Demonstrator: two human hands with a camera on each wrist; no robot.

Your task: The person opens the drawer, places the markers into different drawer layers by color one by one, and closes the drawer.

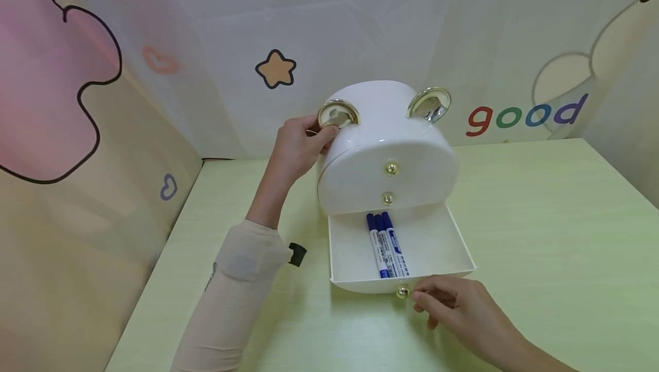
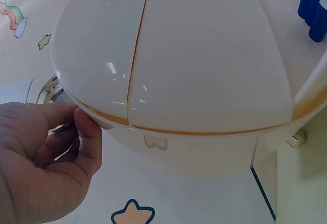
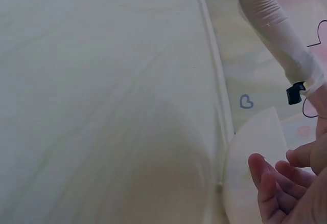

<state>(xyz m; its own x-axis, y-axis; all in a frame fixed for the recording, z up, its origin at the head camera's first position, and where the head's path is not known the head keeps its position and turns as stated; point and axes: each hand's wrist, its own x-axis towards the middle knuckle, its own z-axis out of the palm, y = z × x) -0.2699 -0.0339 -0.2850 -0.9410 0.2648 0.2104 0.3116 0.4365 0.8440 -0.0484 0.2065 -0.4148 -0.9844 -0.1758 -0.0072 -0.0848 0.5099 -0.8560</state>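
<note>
A white rounded drawer box (image 1: 386, 114) stands on the table with two gold ears on top. My left hand (image 1: 301, 146) pinches the left gold ear (image 1: 338, 111) between thumb and fingers; the left wrist view shows this hand (image 2: 51, 157) at the box's edge. The bottom drawer (image 1: 437, 240) is pulled out. Three blue-capped markers (image 1: 387, 245) lie side by side in it. Just right of the drawer's gold knob (image 1: 403, 291) is my right hand (image 1: 463, 309), its fingers loosely bent and holding nothing. In the right wrist view, that hand (image 3: 291, 188) shows its thumb apart from the fingers.
The box's two upper drawers are closed, with gold knobs (image 1: 392, 168) on their fronts. Behind the pale green table (image 1: 540, 234) hangs a printed backdrop (image 1: 350, 34). A side panel (image 1: 128, 149) borders the table at the left.
</note>
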